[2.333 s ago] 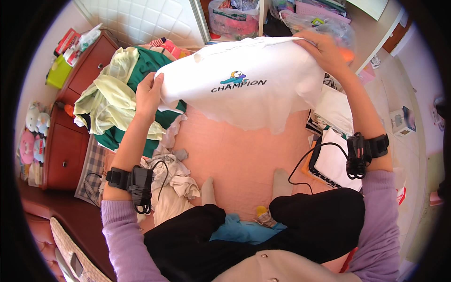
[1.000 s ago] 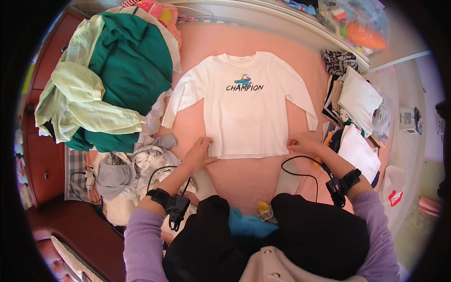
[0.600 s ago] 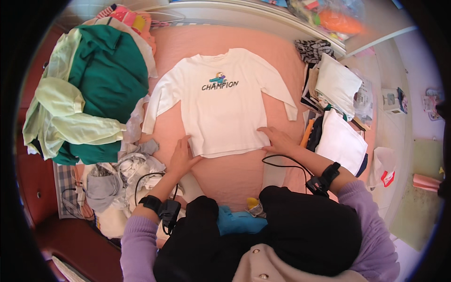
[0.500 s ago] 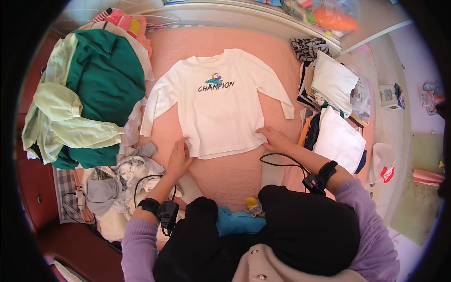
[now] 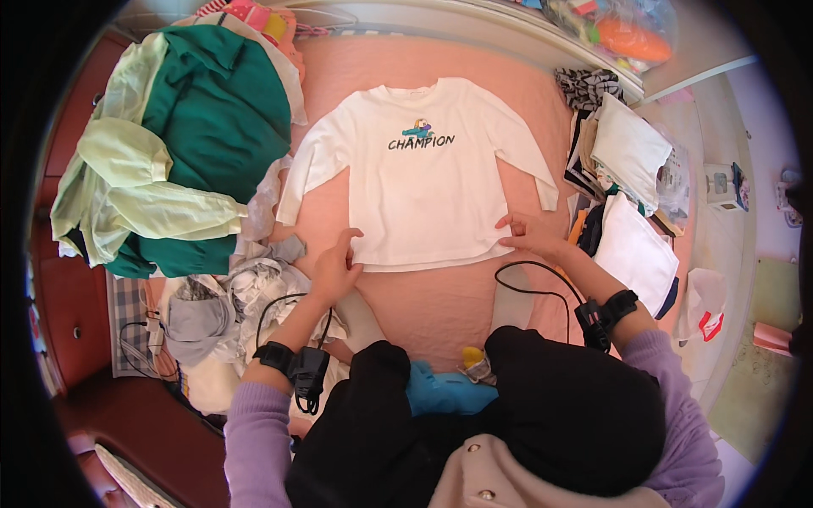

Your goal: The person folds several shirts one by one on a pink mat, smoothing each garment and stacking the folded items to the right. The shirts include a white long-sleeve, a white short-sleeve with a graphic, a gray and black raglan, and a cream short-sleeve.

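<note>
A white long-sleeved shirt (image 5: 428,199) with a small cartoon figure and dark lettering on its chest lies spread flat, collar away from me and hem toward me. Its sleeves angle out to either side. At the lower left corner of the shirt is my left hand (image 5: 337,267), loosely bent, with thumb and forefinger apart at the side edge. Across from it, my right hand (image 5: 535,234) has its thumb and forefinger parted at the lower right edge. Neither hand visibly lifts the cloth.
Pink bedding (image 5: 423,309) lies under the shirt. To the left are a green garment (image 5: 216,118), a pale yellow-green one (image 5: 127,157) and a crumpled heap of light clothes (image 5: 262,288). Folded clothes (image 5: 635,245) are stacked at right. A blue item (image 5: 445,391) rests between my legs.
The whole view has shifted, so the scene sits further right and slightly higher. My left forefinger has moved up along the shirt's side edge; the shirt stays flat.
</note>
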`<action>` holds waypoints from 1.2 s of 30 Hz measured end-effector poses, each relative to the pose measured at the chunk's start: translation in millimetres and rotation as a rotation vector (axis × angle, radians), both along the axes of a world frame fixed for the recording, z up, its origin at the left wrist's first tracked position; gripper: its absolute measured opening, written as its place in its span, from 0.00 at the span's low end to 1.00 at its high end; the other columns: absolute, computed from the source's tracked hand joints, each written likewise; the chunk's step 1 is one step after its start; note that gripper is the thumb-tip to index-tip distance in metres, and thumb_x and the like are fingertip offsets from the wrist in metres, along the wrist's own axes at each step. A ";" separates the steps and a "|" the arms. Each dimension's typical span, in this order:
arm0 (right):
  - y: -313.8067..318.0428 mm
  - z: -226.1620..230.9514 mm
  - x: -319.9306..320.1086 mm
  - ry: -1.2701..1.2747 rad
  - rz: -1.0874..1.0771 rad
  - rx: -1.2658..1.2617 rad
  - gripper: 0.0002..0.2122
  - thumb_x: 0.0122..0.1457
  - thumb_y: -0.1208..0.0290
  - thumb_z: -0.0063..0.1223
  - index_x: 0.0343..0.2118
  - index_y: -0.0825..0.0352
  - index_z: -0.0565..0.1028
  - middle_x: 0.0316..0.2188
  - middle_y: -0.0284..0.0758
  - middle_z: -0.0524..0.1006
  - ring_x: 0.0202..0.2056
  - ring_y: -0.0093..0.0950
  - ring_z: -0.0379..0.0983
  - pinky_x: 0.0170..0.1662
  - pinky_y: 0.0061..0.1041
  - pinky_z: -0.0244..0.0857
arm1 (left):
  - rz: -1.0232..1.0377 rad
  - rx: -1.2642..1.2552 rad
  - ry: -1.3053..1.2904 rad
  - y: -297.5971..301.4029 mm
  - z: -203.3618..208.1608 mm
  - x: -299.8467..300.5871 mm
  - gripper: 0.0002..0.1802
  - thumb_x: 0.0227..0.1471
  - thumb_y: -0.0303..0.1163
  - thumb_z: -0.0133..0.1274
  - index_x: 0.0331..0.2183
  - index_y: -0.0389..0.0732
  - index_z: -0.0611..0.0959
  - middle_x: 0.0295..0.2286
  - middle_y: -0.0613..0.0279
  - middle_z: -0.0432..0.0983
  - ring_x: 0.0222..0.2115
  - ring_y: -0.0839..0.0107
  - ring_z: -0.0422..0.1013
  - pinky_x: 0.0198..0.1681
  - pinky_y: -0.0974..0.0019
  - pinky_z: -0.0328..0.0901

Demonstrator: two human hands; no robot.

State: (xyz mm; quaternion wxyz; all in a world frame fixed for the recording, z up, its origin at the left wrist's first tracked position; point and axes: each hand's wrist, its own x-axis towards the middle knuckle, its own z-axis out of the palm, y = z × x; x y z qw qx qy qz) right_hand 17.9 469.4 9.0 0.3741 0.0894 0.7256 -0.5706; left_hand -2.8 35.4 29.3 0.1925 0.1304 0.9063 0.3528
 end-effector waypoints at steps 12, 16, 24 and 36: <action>11.6 18.8 -19.1 -0.107 0.629 0.280 0.21 0.49 0.61 0.69 0.46 0.60 0.77 0.22 0.27 0.71 0.26 0.21 0.67 0.30 0.22 0.61 | -0.704 -0.302 -0.093 -13.9 -2.9 -1.3 0.18 0.46 0.37 0.58 0.42 0.51 0.80 0.17 0.65 0.75 0.22 0.59 0.75 0.27 0.56 0.66; 11.1 15.0 -46.9 0.208 0.558 0.356 0.17 0.51 0.63 0.67 0.44 0.60 0.79 0.28 0.32 0.77 0.28 0.24 0.72 0.32 0.25 0.64 | -0.674 -0.304 -0.084 -6.2 -3.6 -11.0 0.18 0.49 0.42 0.58 0.43 0.51 0.79 0.18 0.64 0.76 0.23 0.58 0.74 0.27 0.55 0.66; 20.5 3.1 -84.6 -0.048 0.679 0.375 0.11 0.52 0.68 0.63 0.37 0.68 0.80 0.29 0.37 0.79 0.25 0.29 0.76 0.31 0.28 0.69 | -0.528 -0.213 -0.233 -2.3 -12.7 -26.0 0.14 0.49 0.42 0.58 0.38 0.47 0.82 0.20 0.58 0.77 0.23 0.57 0.74 0.29 0.56 0.66; 92.8 -47.1 -135.1 0.443 -0.205 0.623 0.25 0.47 0.68 0.67 0.49 0.70 0.72 0.40 0.43 0.79 0.40 0.35 0.77 0.45 0.30 0.70 | -0.416 -0.131 -0.185 -2.2 -8.9 -42.5 0.19 0.51 0.38 0.57 0.46 0.47 0.77 0.19 0.56 0.75 0.22 0.56 0.73 0.28 0.55 0.65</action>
